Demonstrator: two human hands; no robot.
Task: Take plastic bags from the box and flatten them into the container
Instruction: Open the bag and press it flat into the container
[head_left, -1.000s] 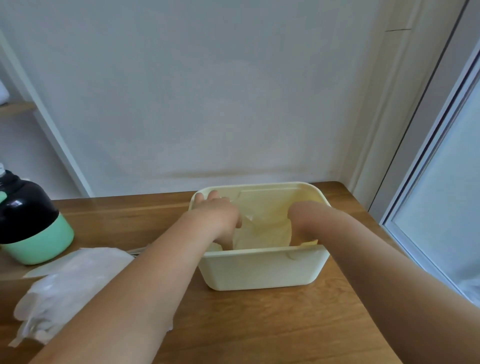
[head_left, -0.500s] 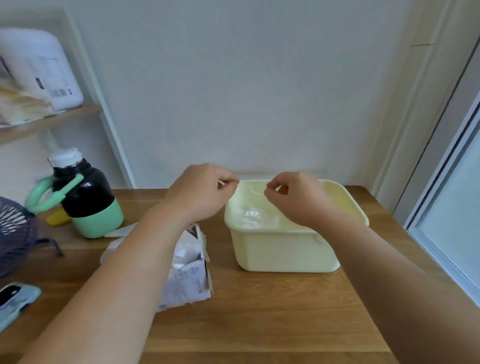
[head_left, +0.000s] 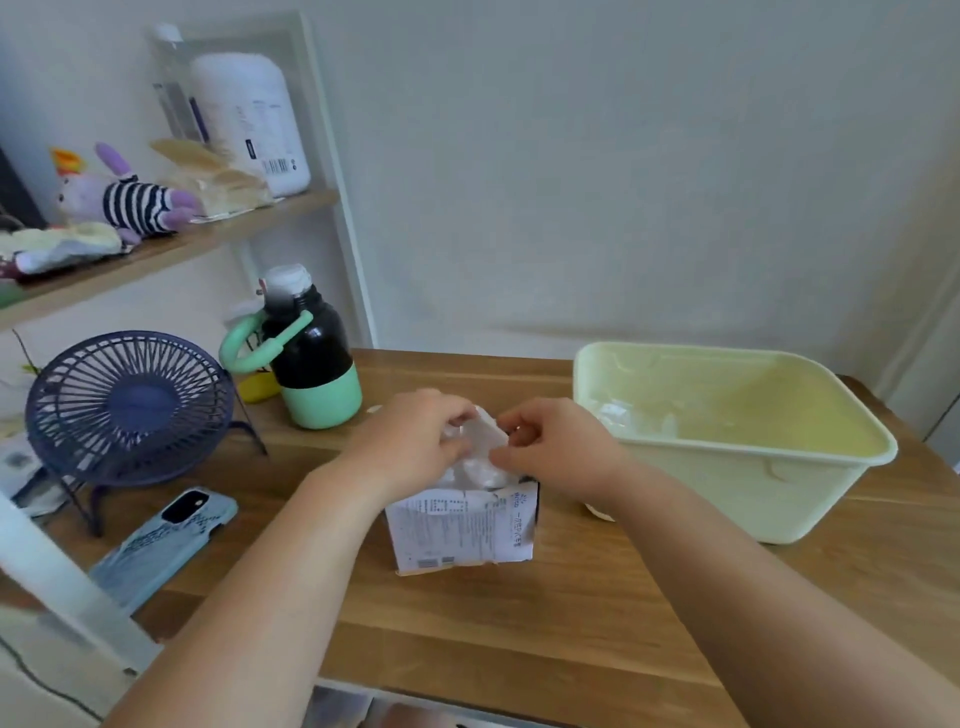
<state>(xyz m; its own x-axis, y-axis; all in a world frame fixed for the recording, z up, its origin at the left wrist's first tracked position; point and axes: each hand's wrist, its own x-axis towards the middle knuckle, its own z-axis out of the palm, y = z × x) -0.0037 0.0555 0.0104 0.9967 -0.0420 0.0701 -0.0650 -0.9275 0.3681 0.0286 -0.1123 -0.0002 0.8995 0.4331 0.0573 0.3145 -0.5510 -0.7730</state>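
- Plastic bag: crumpled clear-white wad sticking up out of the open top of the box, held between both hands.
- Left hand: fingers curled in, pinching the bag's left side from above.
- Right hand: fingers and thumb curled, pinching the bag's right edge. The two hands are close together, with only the bag between them.
- Box: small white carton with printed text on the face toward the person and a torn top. It stands on the table, directly under the hands.
- Container: pale yellow plastic tub, open, on the table just right of the box. Neither hand touches it.
- Inside the tub, at its left end, lies some clear plastic. Can't tell how many pieces.
- Left of the box: black bottle with a mint-green base and handle, upright, toward the back of the table.
- Further left: dark blue desk fan on a wire stand.
- In front of the fan: phone in a light blue case, lying back side up.
- Wall shelf at upper left holds a striped plush toy and a large white jug.
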